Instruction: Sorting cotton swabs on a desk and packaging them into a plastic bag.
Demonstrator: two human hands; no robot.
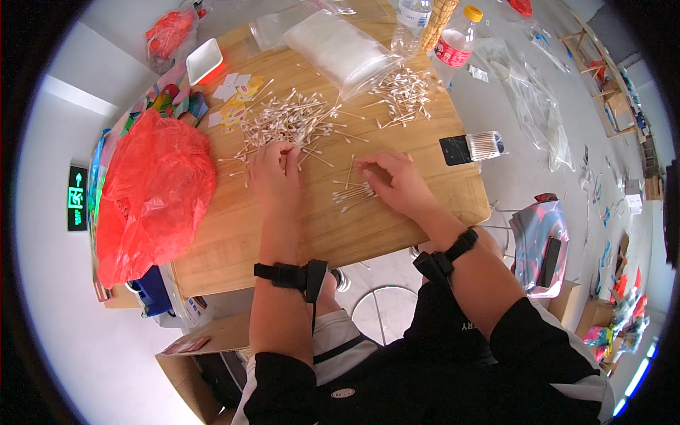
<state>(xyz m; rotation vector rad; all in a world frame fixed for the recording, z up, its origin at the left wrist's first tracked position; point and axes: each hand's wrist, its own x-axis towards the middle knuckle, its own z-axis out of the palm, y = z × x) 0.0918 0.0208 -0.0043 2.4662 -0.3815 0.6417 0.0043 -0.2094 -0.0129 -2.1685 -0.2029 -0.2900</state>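
left hand point(273, 170) pinched thin white-tipped wooden cotton swabs point(287, 120) at loose pile on wooden worktop point(297, 234); right hand point(397, 180) pressed flat on small aligned bundle point(353, 193). swabs judged light, stiff, rollable; best pinched mid-stick.

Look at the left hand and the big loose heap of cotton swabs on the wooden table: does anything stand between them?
Nothing visible does. The left hand lies at the near edge of the heap of cotton swabs, its fingers already among the nearest swabs. The red plastic bag sits off to the left.
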